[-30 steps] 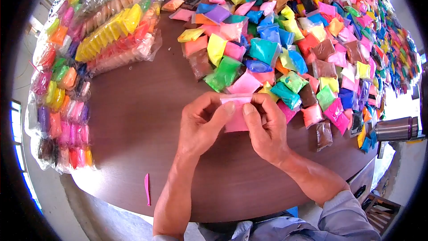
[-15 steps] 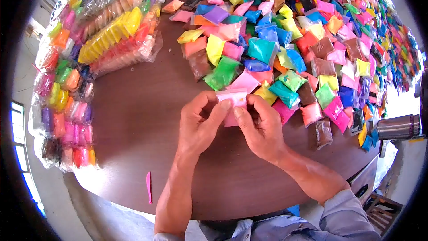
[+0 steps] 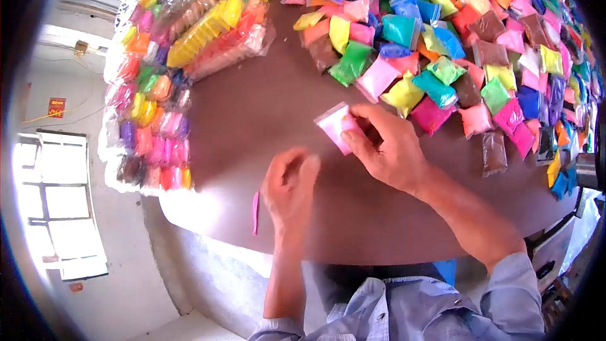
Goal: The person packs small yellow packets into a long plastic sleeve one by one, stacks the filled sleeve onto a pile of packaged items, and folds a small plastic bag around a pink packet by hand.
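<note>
My right hand (image 3: 388, 145) pinches a small clear bag of pale pink material (image 3: 339, 129) by its right side, above the brown table (image 3: 246, 110). Lower and to the left is my left hand (image 3: 291, 183), apart from the bag. Its fingers are curled and smeared by motion, so whether anything is between them cannot be made out. Just left of that hand, a pink plastic knife-like tool (image 3: 255, 213) lies on the table.
A large heap of small colourful bags (image 3: 442, 44) covers the table's back and right. Packed rows of bags in clear plastic (image 3: 151, 107) line the left side, with yellow packs (image 3: 205, 31) behind. A metal cylinder (image 3: 587, 170) is at the far right.
My left hand has let go of the pink bag and moved down and left, near the pink tool. My right hand keeps the bag, now tilted. The view has shifted toward the left.
</note>
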A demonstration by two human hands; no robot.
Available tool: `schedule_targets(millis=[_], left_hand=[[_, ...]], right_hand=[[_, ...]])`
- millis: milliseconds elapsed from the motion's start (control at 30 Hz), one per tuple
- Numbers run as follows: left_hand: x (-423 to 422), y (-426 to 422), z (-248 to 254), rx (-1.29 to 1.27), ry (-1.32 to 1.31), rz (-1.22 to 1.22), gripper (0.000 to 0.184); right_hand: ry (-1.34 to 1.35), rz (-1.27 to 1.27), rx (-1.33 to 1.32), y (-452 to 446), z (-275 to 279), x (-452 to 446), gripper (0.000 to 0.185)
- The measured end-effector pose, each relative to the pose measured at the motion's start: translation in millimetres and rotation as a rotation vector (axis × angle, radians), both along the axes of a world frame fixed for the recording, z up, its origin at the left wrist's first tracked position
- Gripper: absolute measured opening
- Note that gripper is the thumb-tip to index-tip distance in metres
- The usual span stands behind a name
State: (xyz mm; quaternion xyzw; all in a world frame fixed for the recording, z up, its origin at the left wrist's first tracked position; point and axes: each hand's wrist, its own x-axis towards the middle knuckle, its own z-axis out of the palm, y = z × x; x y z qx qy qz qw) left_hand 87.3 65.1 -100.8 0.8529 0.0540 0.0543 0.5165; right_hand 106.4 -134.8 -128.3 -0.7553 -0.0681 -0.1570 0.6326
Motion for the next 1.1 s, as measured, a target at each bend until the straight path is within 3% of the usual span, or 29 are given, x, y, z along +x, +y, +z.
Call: schedule_targets(millis=[67,133,267,433,533,567,733,933,1100], left_hand=[[-29.0,29.4,2.1,0.301,-0.139,0.078,0.022],[-51.8,62.2,3.4,0.422,-0.111,0.148,0.023],[-76.5,109.3,-2.0,0.762,-0.056,0.209,0.020],[-72.2,123.9,-1.2,0.774,-0.025,0.116,0.012],[-65.0,126.3,-7.3,1.011,-0.170,0.029,0.009],[-64.4,125.9,-7.1,1.016,-0.173,0.019,0.009],[-67.5,70.1,-1.5,0.572,-0.121,0.014,0.011],[-67.1,10.2,-12.3,0.686,-0.193,-0.111,0.012],[-60.1,2.5,-12.4,0.625,-0.168,-0.117,0.015]], right_hand=[[-0.016,0.065,-0.084,6.8,-5.3,-7.4,0.022],[-0.004,0.244,-0.203,10.1,0.0,-15.8,0.025],[-0.094,0.338,-0.370,24.9,-7.3,-26.9,0.023],[-0.112,0.330,-0.364,24.0,-6.6,-28.5,0.023],[-0.088,0.314,-0.334,22.0,-4.6,-28.7,0.024],[-0.052,0.315,-0.336,20.6,-2.7,-28.1,0.025],[0.008,0.348,-0.345,20.1,-3.2,-26.0,0.025],[-0.100,0.299,-0.335,22.5,-10.4,-25.5,0.018],[-0.097,0.319,-0.382,22.3,-10.2,-23.8,0.013]])
